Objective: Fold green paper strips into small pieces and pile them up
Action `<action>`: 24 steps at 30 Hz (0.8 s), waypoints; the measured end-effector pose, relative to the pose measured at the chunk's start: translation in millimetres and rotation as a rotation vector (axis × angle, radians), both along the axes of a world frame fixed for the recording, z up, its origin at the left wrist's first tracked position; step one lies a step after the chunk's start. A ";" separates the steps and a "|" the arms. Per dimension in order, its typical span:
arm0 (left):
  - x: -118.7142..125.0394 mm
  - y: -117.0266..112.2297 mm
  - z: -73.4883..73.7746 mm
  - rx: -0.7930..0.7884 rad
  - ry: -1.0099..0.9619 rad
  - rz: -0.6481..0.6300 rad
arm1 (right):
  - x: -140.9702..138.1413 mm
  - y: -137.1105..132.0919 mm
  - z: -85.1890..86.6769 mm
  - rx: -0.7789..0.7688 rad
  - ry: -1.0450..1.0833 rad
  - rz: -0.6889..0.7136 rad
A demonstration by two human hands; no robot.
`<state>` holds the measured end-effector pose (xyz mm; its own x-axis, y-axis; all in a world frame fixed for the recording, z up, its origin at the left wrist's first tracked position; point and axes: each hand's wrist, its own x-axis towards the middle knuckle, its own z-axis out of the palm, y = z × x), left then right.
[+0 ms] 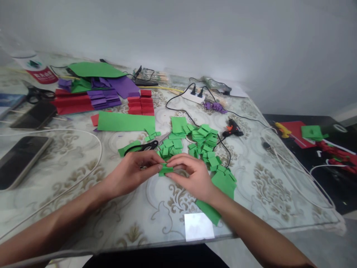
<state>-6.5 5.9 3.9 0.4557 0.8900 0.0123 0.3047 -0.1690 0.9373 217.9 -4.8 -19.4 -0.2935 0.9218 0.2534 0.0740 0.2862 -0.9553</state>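
Between my two hands is a small green paper piece (166, 169), with a crease or fold across it. My left hand (136, 171) pinches its left edge between thumb and fingers. On the opposite edge, my right hand (192, 173) grips it with thumb and fingertips. Just beyond the hands lie several small folded green paper pieces (205, 137) in a loose heap. Black-handled scissors (143, 147) rest behind my left hand, blades pointing toward the heap. A larger green sheet (225, 186) lies partly under my right forearm.
A long green strip (125, 121), red folded paper (141, 102) and purple folded paper (104, 98) lie farther back. At left are a phone (21, 160) and a bottle (36, 67). A power strip (193, 96) and a black glue gun (232, 128) trail cables at right.
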 end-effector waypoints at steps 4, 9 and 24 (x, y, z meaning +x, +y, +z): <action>-0.2 -0.2 0.9 0.011 0.007 0.014 | 0.0 -0.1 0.5 -0.013 0.010 0.002; -0.7 -1.8 3.6 0.063 0.040 0.004 | -0.9 -1.3 -0.4 -0.044 0.003 -0.049; 2.9 -6.3 -5.0 0.273 0.098 0.135 | 0.9 -3.6 4.9 -0.110 -0.016 -0.041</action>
